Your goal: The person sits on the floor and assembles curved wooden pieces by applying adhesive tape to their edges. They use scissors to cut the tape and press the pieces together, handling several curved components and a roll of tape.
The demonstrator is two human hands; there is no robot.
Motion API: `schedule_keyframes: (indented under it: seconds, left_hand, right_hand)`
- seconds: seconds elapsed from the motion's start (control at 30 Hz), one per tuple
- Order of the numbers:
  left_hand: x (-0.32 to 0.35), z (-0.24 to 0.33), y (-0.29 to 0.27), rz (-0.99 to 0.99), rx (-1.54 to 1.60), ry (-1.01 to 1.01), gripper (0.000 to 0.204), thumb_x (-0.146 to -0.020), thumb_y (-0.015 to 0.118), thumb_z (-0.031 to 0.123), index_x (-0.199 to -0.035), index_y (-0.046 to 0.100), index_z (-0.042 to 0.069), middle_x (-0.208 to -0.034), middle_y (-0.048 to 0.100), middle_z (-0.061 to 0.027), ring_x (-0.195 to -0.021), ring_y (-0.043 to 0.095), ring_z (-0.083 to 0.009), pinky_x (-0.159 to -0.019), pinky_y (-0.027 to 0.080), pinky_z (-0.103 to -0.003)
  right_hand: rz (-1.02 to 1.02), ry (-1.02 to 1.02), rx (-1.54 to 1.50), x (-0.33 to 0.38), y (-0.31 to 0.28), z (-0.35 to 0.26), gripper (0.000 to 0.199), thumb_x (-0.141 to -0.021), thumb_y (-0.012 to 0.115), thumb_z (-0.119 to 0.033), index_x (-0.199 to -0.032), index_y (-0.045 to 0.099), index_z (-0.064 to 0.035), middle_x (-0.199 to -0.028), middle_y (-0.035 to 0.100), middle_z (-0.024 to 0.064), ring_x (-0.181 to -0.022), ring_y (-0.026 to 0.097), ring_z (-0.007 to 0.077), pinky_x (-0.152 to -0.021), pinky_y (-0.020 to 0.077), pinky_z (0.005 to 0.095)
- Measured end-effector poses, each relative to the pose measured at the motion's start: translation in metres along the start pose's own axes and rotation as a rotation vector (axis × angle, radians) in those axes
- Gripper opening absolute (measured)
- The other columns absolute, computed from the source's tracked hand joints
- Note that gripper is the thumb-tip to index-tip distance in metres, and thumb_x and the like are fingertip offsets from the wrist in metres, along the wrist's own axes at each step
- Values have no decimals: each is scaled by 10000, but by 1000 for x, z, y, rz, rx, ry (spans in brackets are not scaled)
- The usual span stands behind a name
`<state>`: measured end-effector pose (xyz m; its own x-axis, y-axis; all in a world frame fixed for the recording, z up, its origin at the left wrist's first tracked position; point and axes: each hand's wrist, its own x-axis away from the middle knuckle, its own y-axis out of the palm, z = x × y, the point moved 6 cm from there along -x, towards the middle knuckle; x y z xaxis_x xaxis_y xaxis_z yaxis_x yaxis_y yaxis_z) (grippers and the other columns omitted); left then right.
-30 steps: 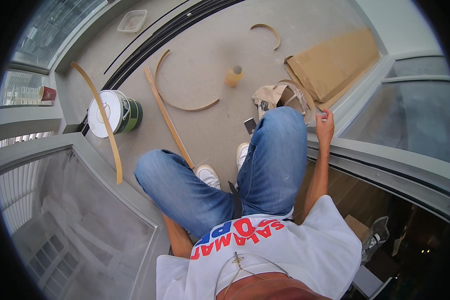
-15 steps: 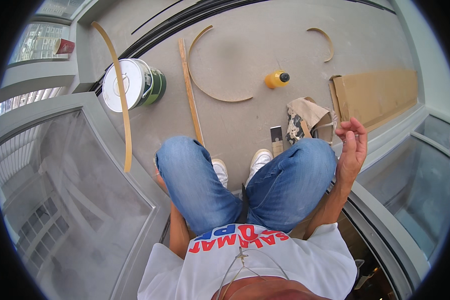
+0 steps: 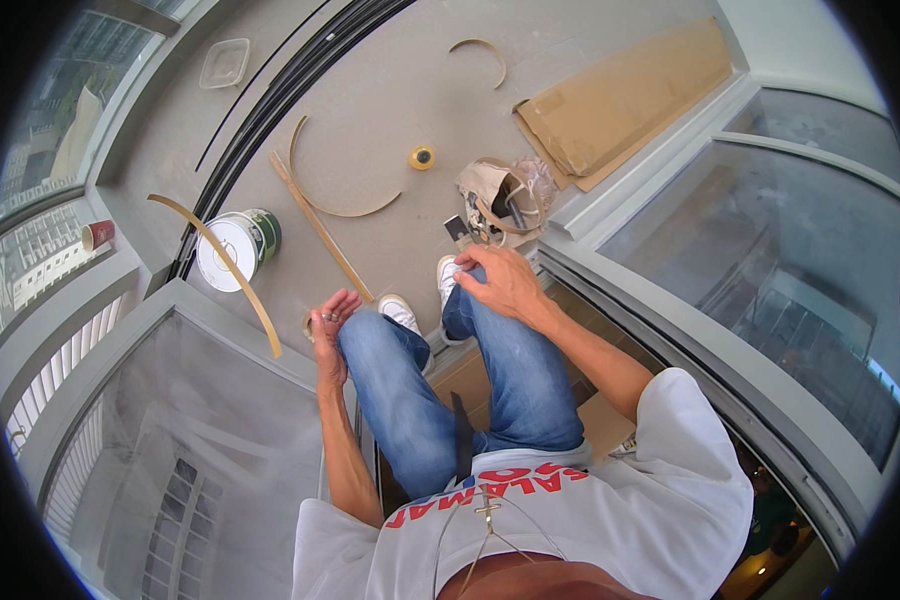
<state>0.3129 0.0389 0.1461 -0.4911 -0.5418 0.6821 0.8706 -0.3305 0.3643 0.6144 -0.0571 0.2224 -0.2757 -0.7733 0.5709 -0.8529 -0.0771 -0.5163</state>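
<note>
My left hand (image 3: 332, 335) is beside my left knee, palm turned inward and fingers loosely spread, holding nothing. A small beige ring-shaped thing (image 3: 308, 325) shows partly behind it; I cannot tell what it is. Over my right knee hangs my right hand (image 3: 505, 283), its fingers bent but apart from the thumb, with nothing visible in it. Just beyond it sit a beige cloth bag (image 3: 485, 185) with tools in it and a dark flat piece (image 3: 456, 228). A long wooden strip (image 3: 320, 225) lies on the floor ahead of my left hand.
A lidded paint bucket (image 3: 226, 252) stands left, a curved tan strip (image 3: 218, 250) across it. Two other curved strips (image 3: 345, 213) (image 3: 496, 58) and a yellow bottle (image 3: 422, 157) are ahead. Cardboard (image 3: 630, 100) lies right, black rails (image 3: 270, 110) left. Glass panels (image 3: 170, 430) flank me.
The view has turned and shifted right. My right hand has come from the raised position over to my knee. My left hand has come up into sight beside the left knee.
</note>
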Motion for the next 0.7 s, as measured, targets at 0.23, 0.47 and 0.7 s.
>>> schedule_keyframes:
  seconds: [0.23, 0.47, 0.7]
  left_hand:
    - [78, 93, 140, -125, -343, -13, 580, -1058, 451, 445, -1427, 504, 1, -1363, 588, -174, -1245, 583, -278, -1093, 413, -400]
    - [208, 138, 173, -162, -1025, -88, 526, -1010, 596, 361, -1415, 539, 29, -1355, 603, -196, -1170, 642, -302, -973, 504, -406]
    - [276, 148, 120, -43, -1020, -203, 578, -1000, 603, 390, -1418, 530, -4, -1330, 615, -226, -1142, 654, -297, -983, 492, -394]
  right_hand:
    - [84, -48, 218, 63, -12, -3, 397, -896, 657, -291, -1243, 613, -103, -1387, 566, 142, -1284, 512, 351, -1076, 379, 514]
    - [383, -163, 370, 127, -76, -55, 560, -887, 669, -211, -1427, 520, -186, -1587, 356, 91, -1478, 299, 342, -1188, 189, 637]
    - [482, -144, 396, 175, -178, -91, 609, -890, 673, -233, -1470, 488, -233, -1635, 274, 57, -1517, 217, 337, -1171, 144, 692]
